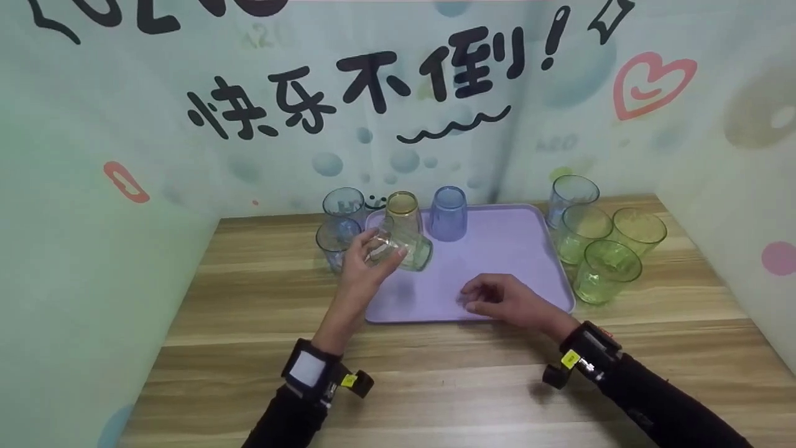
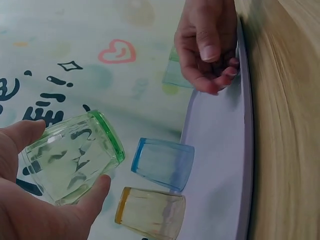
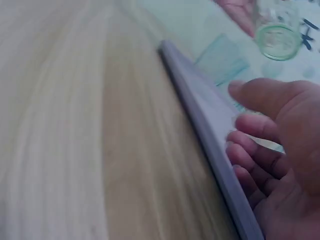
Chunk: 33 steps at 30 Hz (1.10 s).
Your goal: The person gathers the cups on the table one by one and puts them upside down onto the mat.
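A pale printed backdrop (image 1: 448, 155) with black lettering (image 1: 374, 78) rose behind a wood-grained surface (image 1: 423, 392). On the surface lay a lilac tray (image 1: 497, 242). Two dark sleeves (image 1: 671, 398) showed at the near side, each ending in a black wristband (image 1: 591, 351).

The left hand (image 1: 367, 267) was raised over the tray's left part, thumb and fingers curled round a pale green glass (image 1: 418, 254). The right hand (image 1: 513, 300) was over the tray's near right part, fingers loosely bent, thumb and fingertips apart; whether it touched the tray could not be told.

The pale green glass was up off the tray, tipped on its side, its thick green end pointing right, in front of an amber glass (image 1: 404, 214). That one stood upside down at the tray's back left, with a blue glass (image 1: 448, 214), also upside down, just to its right. Left of the tray stood two bluish glasses (image 1: 343, 208), mouths up, the nearer partly behind the left hand. Right of it four glasses (image 1: 606, 274) stood close together, mouths up: bluish at the back, then green, yellowish and brighter green.

Small yellow tags (image 1: 570, 359) marked the wristbands.
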Motion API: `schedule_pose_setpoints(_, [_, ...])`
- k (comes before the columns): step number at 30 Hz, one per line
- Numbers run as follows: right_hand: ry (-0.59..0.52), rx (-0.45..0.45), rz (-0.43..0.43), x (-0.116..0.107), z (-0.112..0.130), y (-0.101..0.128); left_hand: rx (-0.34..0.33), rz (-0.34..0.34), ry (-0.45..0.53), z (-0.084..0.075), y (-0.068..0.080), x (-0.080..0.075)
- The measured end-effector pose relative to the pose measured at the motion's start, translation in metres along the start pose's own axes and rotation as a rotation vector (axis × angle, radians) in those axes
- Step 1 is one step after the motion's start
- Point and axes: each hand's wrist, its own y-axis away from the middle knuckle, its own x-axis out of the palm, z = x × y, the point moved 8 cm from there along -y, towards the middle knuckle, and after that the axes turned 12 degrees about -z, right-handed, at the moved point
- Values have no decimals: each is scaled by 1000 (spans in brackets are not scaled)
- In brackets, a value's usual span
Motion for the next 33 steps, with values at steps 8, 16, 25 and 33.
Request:
schedule_pose_setpoints(8, [-349, 125, -176, -18, -12, -5, -98, -1, 202, 8, 1, 13])
schedule_pose_setpoints(16, [-398, 111, -276, -17, 1, -12, -158, 33, 294, 14, 6, 27])
schedule_pose_setpoints(25, [-502, 56, -325, -3, 23, -23, -174, 65, 322, 18, 12, 42])
schedule_pose_setpoints(33, [-541, 13, -337, 8, 33, -28, -155, 99, 311, 20, 16, 50])
